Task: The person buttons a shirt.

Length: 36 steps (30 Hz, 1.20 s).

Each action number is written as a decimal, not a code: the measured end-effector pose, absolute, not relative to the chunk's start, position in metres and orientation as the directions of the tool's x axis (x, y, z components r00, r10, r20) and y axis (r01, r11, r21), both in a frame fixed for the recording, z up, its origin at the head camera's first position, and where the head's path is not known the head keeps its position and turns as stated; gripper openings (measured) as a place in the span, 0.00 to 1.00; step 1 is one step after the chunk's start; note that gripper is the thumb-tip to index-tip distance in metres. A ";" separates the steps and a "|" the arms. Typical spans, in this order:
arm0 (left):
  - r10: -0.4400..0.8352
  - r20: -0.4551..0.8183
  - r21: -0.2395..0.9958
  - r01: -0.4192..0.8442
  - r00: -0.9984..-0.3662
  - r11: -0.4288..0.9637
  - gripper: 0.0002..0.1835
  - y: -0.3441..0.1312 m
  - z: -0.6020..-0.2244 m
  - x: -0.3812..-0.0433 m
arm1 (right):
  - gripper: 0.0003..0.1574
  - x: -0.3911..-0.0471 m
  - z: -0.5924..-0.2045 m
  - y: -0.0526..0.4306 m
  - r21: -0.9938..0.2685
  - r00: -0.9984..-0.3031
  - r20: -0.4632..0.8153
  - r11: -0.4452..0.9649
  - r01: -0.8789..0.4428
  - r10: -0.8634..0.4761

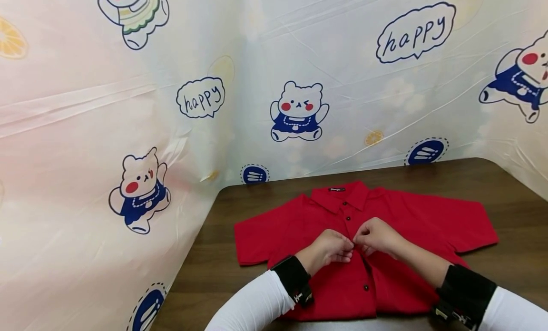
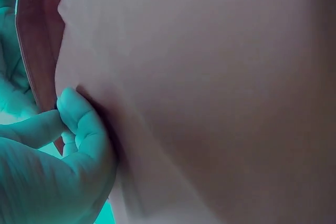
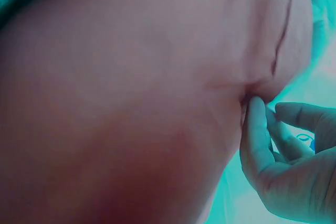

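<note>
A red short-sleeved shirt (image 1: 295, 231) lies front up, its collar (image 1: 329, 200) at the far side. Dark buttons run down its front, among them an upper button (image 1: 348, 218) and a lower button (image 1: 366, 287). At the middle of the front, my left hand (image 1: 331, 249) pinches the shirt's edge between thumb and index finger, with a small dark spot at the tips in the left wrist view. Facing it closely, my right hand (image 1: 378, 235) has curled fingers on the same front opening. In the right wrist view its fingertip (image 3: 256, 109) presses into a fabric fold.
The shirt rests on a brown wooden table (image 1: 201, 264) with rounded far corners. Behind and to the left hangs a pale curtain (image 1: 257, 50) printed with bears and the word happy. Black bands with small devices wrap both wrists, over white sleeves (image 1: 252, 300).
</note>
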<state>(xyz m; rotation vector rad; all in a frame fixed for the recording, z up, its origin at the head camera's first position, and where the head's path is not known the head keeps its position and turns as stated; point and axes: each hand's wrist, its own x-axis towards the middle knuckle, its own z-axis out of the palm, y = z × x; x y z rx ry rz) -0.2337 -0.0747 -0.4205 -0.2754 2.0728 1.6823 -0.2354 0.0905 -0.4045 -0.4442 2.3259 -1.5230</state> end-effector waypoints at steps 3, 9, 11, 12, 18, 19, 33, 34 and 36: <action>0.116 -0.459 0.876 -0.427 -0.881 0.223 0.08 -0.075 -0.422 -0.231 | 0.09 -0.235 -0.404 0.090 -0.923 -0.885 -0.114 0.378 -0.074 -0.452; 0.107 -0.455 0.887 -0.440 -0.884 0.140 0.06 -0.074 -0.422 -0.229 | 0.04 -0.236 -0.410 0.091 -0.921 -0.896 -0.094 0.379 -0.087 -0.435; 0.102 -0.455 0.889 -0.445 -0.885 0.107 0.05 -0.073 -0.422 -0.230 | 0.03 -0.236 -0.412 0.091 -0.920 -0.904 -0.087 0.382 -0.089 -0.419; 0.098 -0.453 0.891 -0.445 -0.886 0.096 0.05 -0.073 -0.422 -0.229 | 0.03 -0.236 -0.413 0.090 -0.919 -0.909 -0.087 0.385 -0.085 -0.408; 0.067 -0.411 0.909 -0.403 -0.909 0.106 0.05 -0.071 -0.423 -0.226 | 0.02 -0.234 -0.415 0.087 -0.917 -0.926 -0.082 0.392 -0.075 -0.369; 0.062 -0.404 0.912 -0.396 -0.913 0.109 0.05 -0.072 -0.423 -0.226 | 0.02 -0.233 -0.415 0.087 -0.916 -0.925 -0.079 0.393 -0.080 -0.371; -0.038 -0.328 0.938 -0.330 -0.944 0.110 0.09 -0.067 -0.425 -0.219 | 0.04 -0.228 -0.415 0.088 -0.876 -0.927 -0.034 0.457 -0.152 -0.374; -0.050 -0.323 0.940 -0.326 -0.945 0.104 0.10 -0.066 -0.424 -0.219 | 0.05 -0.228 -0.414 0.088 -0.859 -0.930 -0.025 0.484 -0.167 -0.366; -0.068 -0.320 0.941 -0.325 -0.945 0.095 0.10 -0.066 -0.423 -0.218 | 0.07 -0.227 -0.414 0.088 -0.822 -0.934 -0.003 0.532 -0.201 -0.357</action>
